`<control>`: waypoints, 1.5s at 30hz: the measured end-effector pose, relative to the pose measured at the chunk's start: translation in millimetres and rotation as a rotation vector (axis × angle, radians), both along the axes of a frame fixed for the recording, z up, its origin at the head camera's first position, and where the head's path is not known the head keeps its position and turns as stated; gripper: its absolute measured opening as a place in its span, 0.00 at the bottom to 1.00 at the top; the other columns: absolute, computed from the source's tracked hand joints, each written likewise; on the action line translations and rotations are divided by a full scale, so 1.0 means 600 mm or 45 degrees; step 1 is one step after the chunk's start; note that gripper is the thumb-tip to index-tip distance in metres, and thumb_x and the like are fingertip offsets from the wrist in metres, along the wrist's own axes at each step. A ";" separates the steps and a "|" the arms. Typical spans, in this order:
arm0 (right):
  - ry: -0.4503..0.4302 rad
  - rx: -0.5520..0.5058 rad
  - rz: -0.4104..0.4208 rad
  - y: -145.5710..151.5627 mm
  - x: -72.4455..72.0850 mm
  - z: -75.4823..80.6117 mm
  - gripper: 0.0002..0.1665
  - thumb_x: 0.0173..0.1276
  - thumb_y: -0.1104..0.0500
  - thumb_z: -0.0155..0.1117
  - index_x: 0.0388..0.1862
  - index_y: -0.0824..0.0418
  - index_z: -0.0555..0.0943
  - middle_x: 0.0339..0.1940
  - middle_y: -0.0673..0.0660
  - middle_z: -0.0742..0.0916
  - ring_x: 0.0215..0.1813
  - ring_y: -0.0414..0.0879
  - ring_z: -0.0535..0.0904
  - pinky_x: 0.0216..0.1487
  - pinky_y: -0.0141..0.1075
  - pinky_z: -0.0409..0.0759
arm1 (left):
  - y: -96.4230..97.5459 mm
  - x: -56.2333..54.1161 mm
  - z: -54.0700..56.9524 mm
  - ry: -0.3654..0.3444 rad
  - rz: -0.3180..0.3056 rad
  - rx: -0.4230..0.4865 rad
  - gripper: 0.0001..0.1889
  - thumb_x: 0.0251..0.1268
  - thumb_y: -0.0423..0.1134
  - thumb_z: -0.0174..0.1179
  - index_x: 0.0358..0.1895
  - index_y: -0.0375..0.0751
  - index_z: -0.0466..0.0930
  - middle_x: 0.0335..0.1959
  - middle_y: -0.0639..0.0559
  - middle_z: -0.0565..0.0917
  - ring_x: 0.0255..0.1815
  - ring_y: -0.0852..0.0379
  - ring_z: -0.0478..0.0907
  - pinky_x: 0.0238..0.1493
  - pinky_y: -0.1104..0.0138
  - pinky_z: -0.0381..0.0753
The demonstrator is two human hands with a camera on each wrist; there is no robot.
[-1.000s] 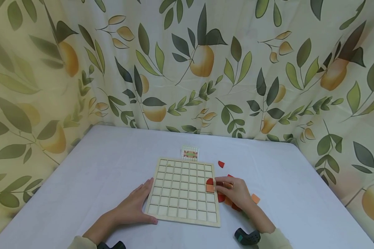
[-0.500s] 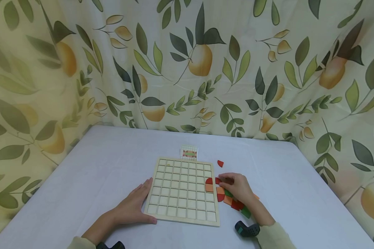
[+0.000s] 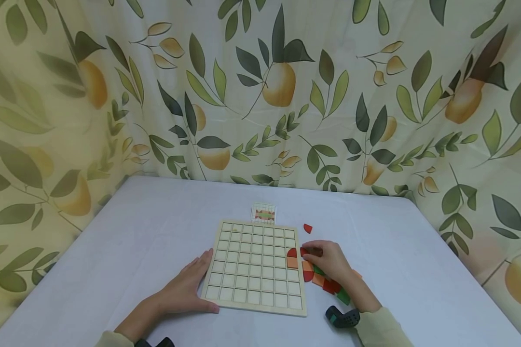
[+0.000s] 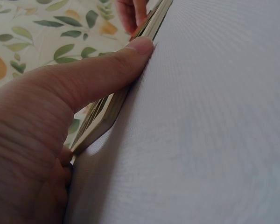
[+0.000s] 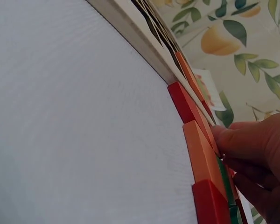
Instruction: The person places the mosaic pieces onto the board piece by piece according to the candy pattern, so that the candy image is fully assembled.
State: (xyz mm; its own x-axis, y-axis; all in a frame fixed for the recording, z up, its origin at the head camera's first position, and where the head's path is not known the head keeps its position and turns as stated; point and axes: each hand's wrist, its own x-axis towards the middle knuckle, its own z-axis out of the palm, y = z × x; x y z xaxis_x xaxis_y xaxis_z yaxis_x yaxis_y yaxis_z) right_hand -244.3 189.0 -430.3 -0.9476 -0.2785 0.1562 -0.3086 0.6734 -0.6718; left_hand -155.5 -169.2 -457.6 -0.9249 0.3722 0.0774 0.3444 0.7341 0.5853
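Pinching one red piece (image 3: 303, 251), our right hand (image 3: 330, 260) sat at the right rim of the wooden board (image 3: 260, 307) | we counted seven-by-seven square cells (image 3: 244, 268), two filled | board nearly square, sides running away from us; piece's long axis hidden | our left hand (image 3: 184, 287), outstretched, braced the board's near-left corner

The left hand (image 3: 183, 286) lies in the left half of the tabletop (image 3: 91, 270), its fingers close together and reaching towards the far edge, its thumb spread well apart from them. Nearer the tabletop's right edge, the right hand (image 3: 328, 261) is turned leftward, its thumb and forefinger bent into a pinch. The left forearm (image 3: 141, 313) and right forearm (image 3: 362, 296) slant inward, bare above pale sleeves (image 3: 384, 330)
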 end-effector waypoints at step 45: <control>-0.001 0.091 0.311 -0.013 0.081 0.031 0.14 0.54 0.61 0.71 0.41 0.56 0.85 0.34 0.42 0.84 0.38 0.42 0.76 0.39 0.33 0.79 | 0.001 0.004 0.008 -0.019 -0.008 0.013 0.69 0.30 0.73 0.64 0.72 0.36 0.39 0.72 0.43 0.48 0.71 0.49 0.44 0.68 0.55 0.44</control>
